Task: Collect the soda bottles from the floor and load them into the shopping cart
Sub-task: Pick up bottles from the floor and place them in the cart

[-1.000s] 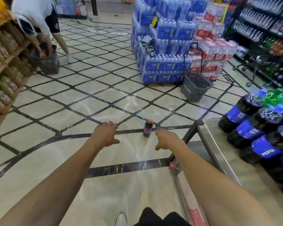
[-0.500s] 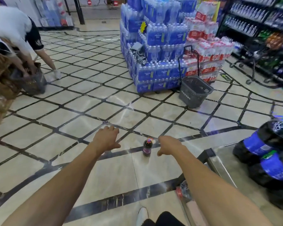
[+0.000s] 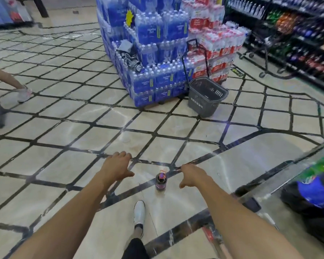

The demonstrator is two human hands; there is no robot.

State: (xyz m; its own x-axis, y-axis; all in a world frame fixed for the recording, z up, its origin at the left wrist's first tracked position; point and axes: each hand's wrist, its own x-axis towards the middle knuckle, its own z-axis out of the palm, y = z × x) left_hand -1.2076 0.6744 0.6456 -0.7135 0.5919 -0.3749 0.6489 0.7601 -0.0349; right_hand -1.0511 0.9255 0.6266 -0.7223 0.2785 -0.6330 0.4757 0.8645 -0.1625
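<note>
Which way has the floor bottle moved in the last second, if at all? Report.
No. The soda bottle stands on the same dark floor stripe as before.
</note>
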